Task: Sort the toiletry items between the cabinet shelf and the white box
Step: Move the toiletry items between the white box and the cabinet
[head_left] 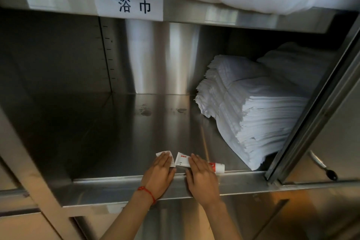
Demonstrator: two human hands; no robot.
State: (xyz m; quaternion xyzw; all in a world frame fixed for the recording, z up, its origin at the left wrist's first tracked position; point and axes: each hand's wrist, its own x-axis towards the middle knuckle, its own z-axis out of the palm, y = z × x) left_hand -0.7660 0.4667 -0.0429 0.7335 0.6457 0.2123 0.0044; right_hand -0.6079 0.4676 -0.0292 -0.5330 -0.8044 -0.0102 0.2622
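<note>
Both forearms were bare, without sleeves. A thin red string bracelet (147, 193) circled the left wrist, at lower centre of the frame.

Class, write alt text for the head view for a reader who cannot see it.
Two flat hands, left and right, press small white tubes at the steel shelf front edge. Stacked white towels sit at the right.

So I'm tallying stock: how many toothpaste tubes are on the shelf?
2: one tube under the left hand, one tube under the right hand, both at the shelf front edge. The hands may hide more.
</note>
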